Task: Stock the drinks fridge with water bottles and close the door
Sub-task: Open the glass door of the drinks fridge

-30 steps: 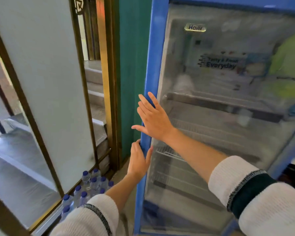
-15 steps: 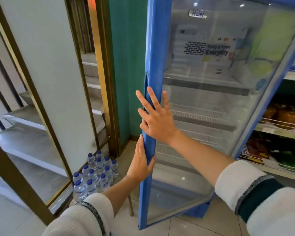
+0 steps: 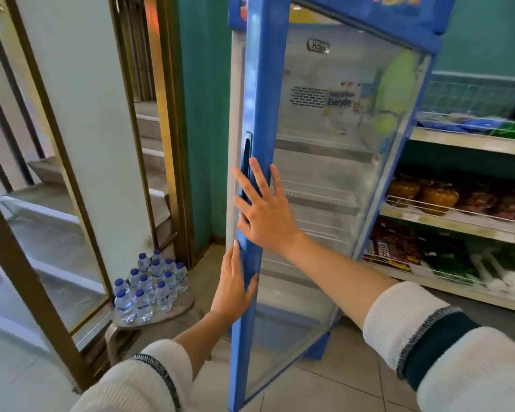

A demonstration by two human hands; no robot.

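Note:
The blue-framed glass fridge door [image 3: 260,93] stands ajar, hinged on the right, with its left edge turned toward me. Through the glass I see bare wire shelves [image 3: 321,197] inside the fridge. My left hand [image 3: 234,288] wraps the door's left edge low down, thumb on the front face. Higher up, my right hand [image 3: 265,212] lies flat on the frame and glass with fingers spread, just below the recessed handle [image 3: 246,150]. Several water bottles [image 3: 149,283] with blue caps stand packed together on a low stool [image 3: 173,313] at lower left, apart from both hands.
A bronze-framed glass door [image 3: 81,203] stands open on the left, with stairs [image 3: 152,138] behind it. A teal wall runs beside the fridge. Shop shelves [image 3: 458,221] with jars and packets stand to the right. The floor underfoot is tiled.
The view has pulled back and upward, so the whole door and the bottles on the stool show. The door's left edge has swung out toward me. Both hands stay on that edge.

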